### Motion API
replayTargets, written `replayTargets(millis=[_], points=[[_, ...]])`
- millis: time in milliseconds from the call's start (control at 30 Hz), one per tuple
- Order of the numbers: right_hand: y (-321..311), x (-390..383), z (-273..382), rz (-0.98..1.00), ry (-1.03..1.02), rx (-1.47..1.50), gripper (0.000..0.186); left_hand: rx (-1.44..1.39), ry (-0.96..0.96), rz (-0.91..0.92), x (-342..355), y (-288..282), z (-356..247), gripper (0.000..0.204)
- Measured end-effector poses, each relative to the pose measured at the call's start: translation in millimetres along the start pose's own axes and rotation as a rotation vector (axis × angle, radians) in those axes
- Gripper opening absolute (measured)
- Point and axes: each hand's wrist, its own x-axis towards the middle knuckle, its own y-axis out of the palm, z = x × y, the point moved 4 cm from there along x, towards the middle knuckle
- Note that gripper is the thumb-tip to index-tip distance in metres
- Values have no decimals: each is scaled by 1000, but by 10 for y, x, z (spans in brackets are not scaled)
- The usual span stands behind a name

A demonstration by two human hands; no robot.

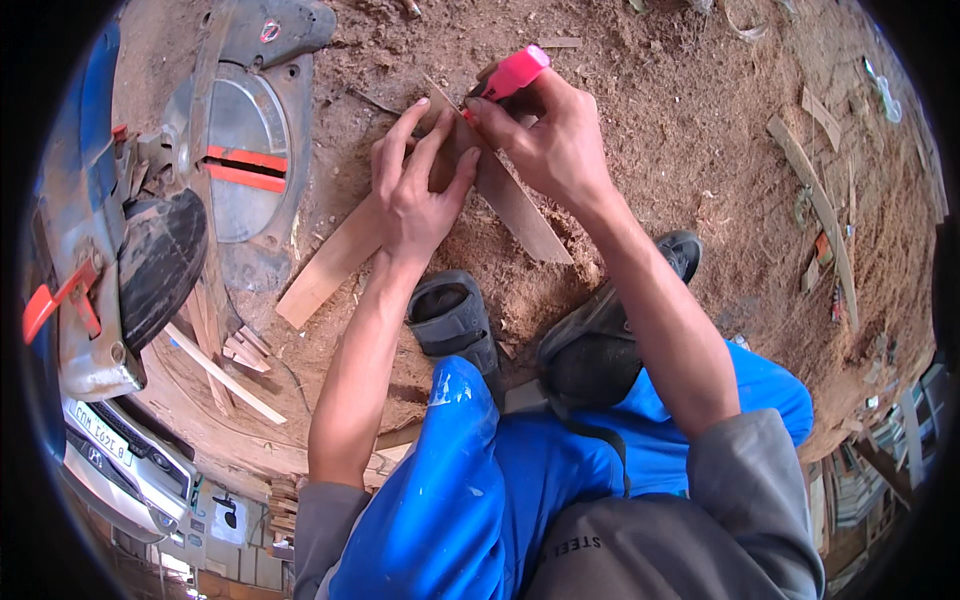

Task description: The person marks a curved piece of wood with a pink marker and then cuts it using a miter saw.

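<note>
Nearest the camera are the person's blue trousers (520, 480), smeared with pale paint at the left knee, and grey sleeves pushed up the forearms. Just beyond, two dark sandals (455, 318) rest on the sawdust-covered ground (700, 130).

Past the feet, two flat wooden strips cross each other in a shallow V. The lighter strip (325, 268) is pale, plain and smooth, and runs from lower left up under the left hand (415, 195), whose fingers are spread and pressing down on the joint. The darker strip (525, 218) is browner and slants down to the right, with its end cut square.

The right hand (550, 145) is closed around a pink marker (512, 73), the tip held at the place where the strips meet; the two hands nearly touch there.

Farther left stands a mitre saw (190, 170) with a grey round table, a dark blade guard and orange-red parts, and thin offcuts (235, 355) lie at its base. To the far right, more wood scraps (820, 210) lie on the sawdust.
</note>
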Motion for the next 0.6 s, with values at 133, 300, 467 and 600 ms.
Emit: replayTargets(millis=[133,300,467,600], points=[[-85,-126,32,56,-35,-20,20,19,5,-7,-24,1,9,47],[-174,-278,-30,99,48,-119,28,-5,-16,-15,-45,9,36,47],[0,7,4,-3,-50,-43,21,30,69,-51,-19,31,37,45],[-31,-53,26,49,8,-69,22,12,29,-35,-52,16,46,44]])
